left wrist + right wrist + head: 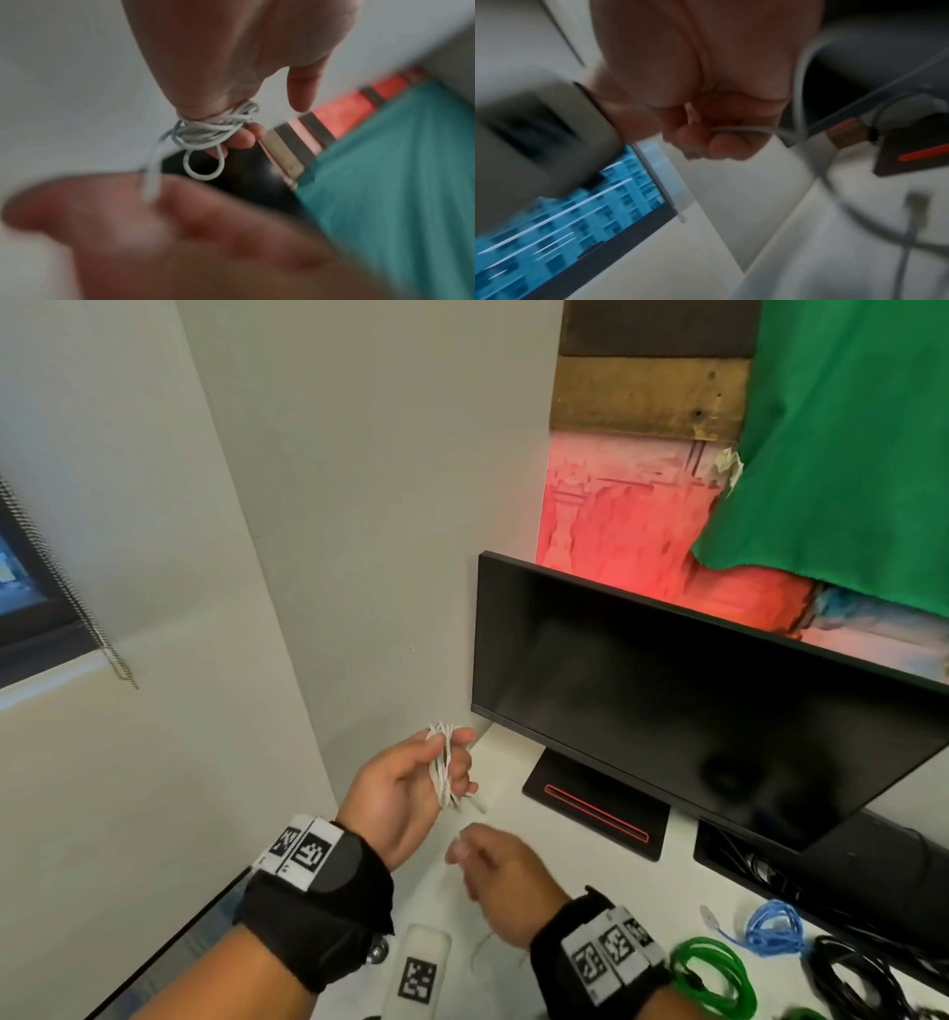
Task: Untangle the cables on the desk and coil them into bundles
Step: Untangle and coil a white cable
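Note:
My left hand (436, 770) is raised above the white desk (683, 880) and holds a thin white cable (442, 765) wound in several loops round its fingers. In the left wrist view the white cable coil (213, 130) sits across the fingers, with one small loop hanging below. My right hand (488, 870) is just below, blurred, with fingers curled round the cable's loose strand (741, 130). A coiled green cable (714, 973), a blue cable (773, 927) and a black cable tangle (852, 978) lie at the desk's right front.
A dark monitor (693, 701) on a black stand (595, 809) fills the right rear. A white wall stands close at the left. A white tagged block (418, 973) lies on the desk between my wrists. A black tray of cords (760, 865) sits under the monitor.

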{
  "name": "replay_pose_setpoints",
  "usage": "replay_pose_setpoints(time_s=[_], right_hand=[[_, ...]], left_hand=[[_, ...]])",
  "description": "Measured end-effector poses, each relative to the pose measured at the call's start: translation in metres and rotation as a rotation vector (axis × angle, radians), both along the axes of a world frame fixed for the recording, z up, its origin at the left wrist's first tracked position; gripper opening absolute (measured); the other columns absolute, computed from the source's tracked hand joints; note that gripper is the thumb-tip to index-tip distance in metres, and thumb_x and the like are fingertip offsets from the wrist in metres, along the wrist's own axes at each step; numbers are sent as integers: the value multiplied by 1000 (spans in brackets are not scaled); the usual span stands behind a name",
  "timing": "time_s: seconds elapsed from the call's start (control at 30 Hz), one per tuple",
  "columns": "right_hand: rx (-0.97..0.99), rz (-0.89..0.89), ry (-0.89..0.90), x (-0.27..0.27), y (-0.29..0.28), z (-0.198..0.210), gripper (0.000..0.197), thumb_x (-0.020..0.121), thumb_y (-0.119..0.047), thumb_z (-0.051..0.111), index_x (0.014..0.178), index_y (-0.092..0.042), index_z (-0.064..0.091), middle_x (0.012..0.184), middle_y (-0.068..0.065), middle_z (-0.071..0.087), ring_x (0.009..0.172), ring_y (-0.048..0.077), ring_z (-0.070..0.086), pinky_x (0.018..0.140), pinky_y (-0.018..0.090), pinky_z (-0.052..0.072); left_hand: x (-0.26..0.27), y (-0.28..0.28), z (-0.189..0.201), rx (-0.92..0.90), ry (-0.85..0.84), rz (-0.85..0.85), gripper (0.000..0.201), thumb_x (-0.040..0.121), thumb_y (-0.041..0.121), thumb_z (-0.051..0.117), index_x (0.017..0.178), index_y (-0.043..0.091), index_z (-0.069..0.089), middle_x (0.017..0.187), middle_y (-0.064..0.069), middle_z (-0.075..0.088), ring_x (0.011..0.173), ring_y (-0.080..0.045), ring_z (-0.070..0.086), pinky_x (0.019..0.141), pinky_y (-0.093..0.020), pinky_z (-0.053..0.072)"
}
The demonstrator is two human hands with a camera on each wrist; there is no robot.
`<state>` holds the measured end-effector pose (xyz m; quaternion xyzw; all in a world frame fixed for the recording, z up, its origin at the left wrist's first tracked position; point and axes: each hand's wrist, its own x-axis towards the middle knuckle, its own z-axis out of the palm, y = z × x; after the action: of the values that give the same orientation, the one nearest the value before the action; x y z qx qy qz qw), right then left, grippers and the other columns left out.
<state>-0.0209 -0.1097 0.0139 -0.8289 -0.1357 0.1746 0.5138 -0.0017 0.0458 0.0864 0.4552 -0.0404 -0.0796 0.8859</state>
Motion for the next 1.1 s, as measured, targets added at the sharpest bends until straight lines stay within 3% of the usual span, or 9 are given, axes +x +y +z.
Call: replay_pose_setpoints(time_s=[0.1,0.23,0.33,0.43,0.53,0.63,0.8,0.97,1.1], right_hand=[[-201,286,-73,-17,9,21,11,98,-38,50,95,-30,57,74,-14,53,67,0,49,67,21,40],[-257,304,-195,-10,-8,64,15,98,-33,55,93,-33,69,88,-16,67,79,-3,60,76,21,48],[-301,246,-298,5,-27,80,8,88,-40,67,80,-41,69,73,-26,63,72,-6,58,65,14,42],[-378,172,-323,21,-43,73,23,74,-51,76,82,-35,62,72,-24,60,65,-3,55,56,17,39],[-315,99,-271,34,-64,55,33,64,-66,75,82,-40,64,77,-25,60,67,-6,56,54,12,40],[-70,-90,-111,46,-97,25,42,63,-68,73,73,-27,68,60,-14,54,54,0,49,56,19,40],[-75,-488,87,45,-136,-48,42,90,-47,66,61,-18,55,58,-5,48,51,12,44,59,30,40],[-373,-461,38,42,-113,-35,29,104,-30,46,87,-17,65,97,7,67,90,21,60,78,28,41],[137,-502,-116,36,-69,29,38,94,-54,47,95,-23,69,95,-7,69,94,9,64,75,21,44]], left_hand=[[-2,3,-14,528,-65,83,45,70,21,57,111,4,58,69,-7,54,70,-22,49,75,-37,36],[-18,11,-34,725,-126,-190,44,67,39,65,99,9,62,77,1,60,75,-14,58,70,-26,43],[-24,13,-32,920,-232,-360,21,73,43,63,73,23,58,65,6,53,64,-14,51,63,-31,41],[-24,16,-26,1188,-259,-329,31,76,54,62,69,25,55,57,11,49,53,-8,46,54,-27,41],[-20,29,-10,946,-183,-211,31,76,38,70,68,10,60,53,2,49,45,-13,45,46,-23,41],[-13,51,8,689,-119,-103,23,72,20,71,64,3,57,44,-1,39,36,-12,34,42,-20,34],[-8,79,34,275,-145,40,19,76,17,62,63,6,54,39,5,27,34,-11,15,41,-21,31],[-4,70,39,348,-137,36,21,81,14,56,61,7,55,38,3,26,31,-10,22,40,-22,34],[-4,45,35,525,-102,-28,20,78,15,59,59,7,56,40,-1,30,34,-13,25,41,-22,34]])
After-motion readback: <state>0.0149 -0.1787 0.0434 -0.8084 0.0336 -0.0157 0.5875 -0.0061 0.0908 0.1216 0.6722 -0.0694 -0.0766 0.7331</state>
